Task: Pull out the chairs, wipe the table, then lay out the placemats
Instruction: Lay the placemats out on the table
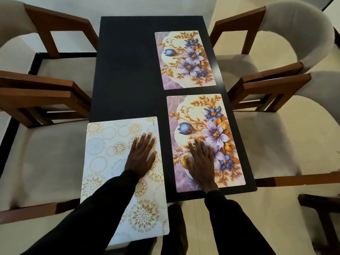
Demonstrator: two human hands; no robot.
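Pressing rectangular gold-medallion mat (103,162), floral mat (223,115).

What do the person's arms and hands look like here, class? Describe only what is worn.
The left hand and right hand are bare: no gloves, rings or watch show. The left sleeve and right sleeve are long, plain black and close-fitting, each ending at the wrist, with no markings visible.

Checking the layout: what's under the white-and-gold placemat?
The white-and-gold placemat rests on the black table, its near end overhanging the edge. Anything lying beneath the mat is hidden.
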